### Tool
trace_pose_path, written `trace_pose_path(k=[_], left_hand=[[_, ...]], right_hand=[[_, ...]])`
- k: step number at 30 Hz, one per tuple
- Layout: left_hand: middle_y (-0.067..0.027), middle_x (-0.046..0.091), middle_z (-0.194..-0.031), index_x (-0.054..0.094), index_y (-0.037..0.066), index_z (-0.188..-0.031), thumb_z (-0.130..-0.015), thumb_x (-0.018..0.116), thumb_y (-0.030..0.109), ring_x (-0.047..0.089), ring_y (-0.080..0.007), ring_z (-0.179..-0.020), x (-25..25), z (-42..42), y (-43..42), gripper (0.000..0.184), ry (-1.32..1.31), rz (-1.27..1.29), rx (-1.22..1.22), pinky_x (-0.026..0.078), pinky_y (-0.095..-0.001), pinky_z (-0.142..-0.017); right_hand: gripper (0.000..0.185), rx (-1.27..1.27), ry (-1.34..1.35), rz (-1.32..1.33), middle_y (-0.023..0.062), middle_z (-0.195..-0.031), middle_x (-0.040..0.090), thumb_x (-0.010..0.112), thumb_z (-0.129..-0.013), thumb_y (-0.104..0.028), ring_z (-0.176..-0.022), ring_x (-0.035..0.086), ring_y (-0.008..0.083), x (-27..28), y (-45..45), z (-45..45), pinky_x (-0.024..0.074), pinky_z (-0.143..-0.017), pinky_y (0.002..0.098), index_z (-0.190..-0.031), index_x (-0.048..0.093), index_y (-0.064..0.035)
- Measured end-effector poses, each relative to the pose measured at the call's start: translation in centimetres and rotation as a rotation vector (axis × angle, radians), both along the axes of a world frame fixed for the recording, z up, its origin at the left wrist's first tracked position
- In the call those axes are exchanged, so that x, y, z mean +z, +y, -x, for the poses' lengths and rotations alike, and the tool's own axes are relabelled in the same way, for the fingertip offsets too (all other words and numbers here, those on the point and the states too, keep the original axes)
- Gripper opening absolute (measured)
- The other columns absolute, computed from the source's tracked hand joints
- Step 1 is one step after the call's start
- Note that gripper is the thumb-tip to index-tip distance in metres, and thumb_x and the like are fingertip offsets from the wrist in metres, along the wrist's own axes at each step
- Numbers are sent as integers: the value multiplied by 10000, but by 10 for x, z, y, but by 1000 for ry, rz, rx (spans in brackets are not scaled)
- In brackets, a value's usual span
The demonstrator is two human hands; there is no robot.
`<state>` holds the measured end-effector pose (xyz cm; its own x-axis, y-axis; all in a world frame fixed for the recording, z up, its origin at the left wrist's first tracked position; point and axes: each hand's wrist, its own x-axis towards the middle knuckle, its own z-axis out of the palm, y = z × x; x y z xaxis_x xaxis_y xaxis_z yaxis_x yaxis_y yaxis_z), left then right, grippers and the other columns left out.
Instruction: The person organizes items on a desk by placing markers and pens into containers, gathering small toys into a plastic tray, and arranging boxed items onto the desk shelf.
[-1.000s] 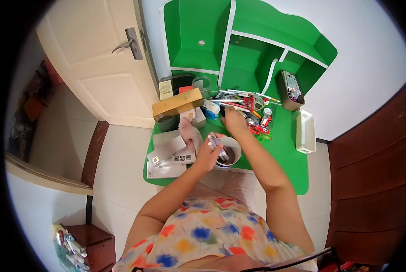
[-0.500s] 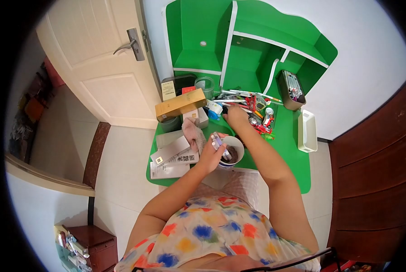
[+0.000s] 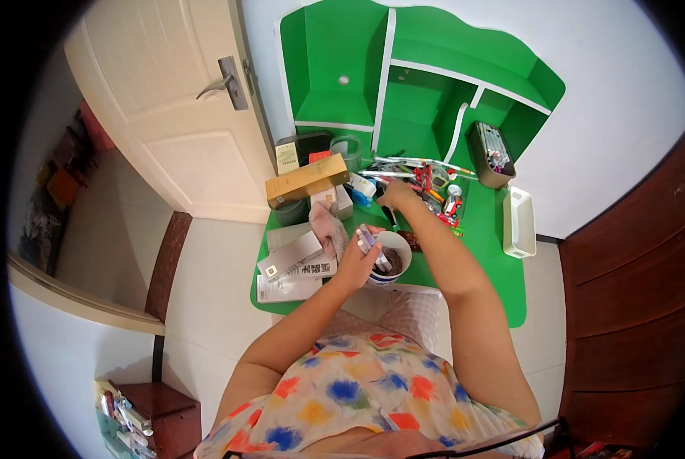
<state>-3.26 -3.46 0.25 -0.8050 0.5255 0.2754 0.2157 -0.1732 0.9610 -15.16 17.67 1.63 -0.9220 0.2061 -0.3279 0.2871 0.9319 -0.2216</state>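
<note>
Sitting at the front edge of a green desk (image 3: 488, 268), probably for both hands' easy reach, a white cup (image 3: 401, 246) has pale-purple pens (image 3: 367, 241) held at its rim, bunched likely to keep them together; the left hand (image 3: 354, 262) is curled closed around the pens; the right hand (image 3: 397, 199), fingers bent inward, appears to pinch a dark slim item (image 3: 389, 217) beside a loose pile of pencils and toys (image 3: 421, 178), though its fingertips are hidden.
</note>
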Motion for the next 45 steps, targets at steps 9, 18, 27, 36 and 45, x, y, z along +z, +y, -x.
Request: trace_pose_path(k=[9,18,27,36,45], left_hand=[[-78,606,-1028,459,41,-1130,-917,514,63,585,-148,-883,5,-1,-1,220,4,9,-7,465,-298,-802],[-71,595,-1049,461,39,-1125,-919,509,43,570,-135,-914,7,-3,-1,211,-70,-23,-16,458,-282,-819],[-72,600,-1042,472,33,-1114,-912,508,30,561,-134,-929,1,-1,2,206,-71,-41,-2,448,-278,-835],[-59,588,-1018,478,35,-1139,-904,534,34,565,-131,-901,13,-5,-2,242,-18,39,11,456,-280,-809],[-57,585,-990,500,33,-1138,-911,563,83,554,-134,-895,7,-2,-1,240,27,111,65,449,-283,-794]], right_hand=[[284,-42,-207,266,61,-562,559,736,-643,-284,-474,495,187,25,4,-14,408,-449,342,-651,599,-34],[318,-95,-260,489,13,-525,486,765,-682,-280,-379,384,118,54,33,-52,269,-360,278,-635,544,-58],[225,-217,164,1073,-24,-528,469,691,-843,-249,-381,363,53,96,28,-119,219,-349,211,-788,577,-63],[177,-175,517,1201,-37,-625,543,717,-847,-207,-510,474,37,89,-25,-174,364,-450,202,-796,617,-70],[181,80,438,1003,46,-763,638,705,-832,-110,-674,609,111,85,-43,-187,498,-596,271,-972,653,-8]])
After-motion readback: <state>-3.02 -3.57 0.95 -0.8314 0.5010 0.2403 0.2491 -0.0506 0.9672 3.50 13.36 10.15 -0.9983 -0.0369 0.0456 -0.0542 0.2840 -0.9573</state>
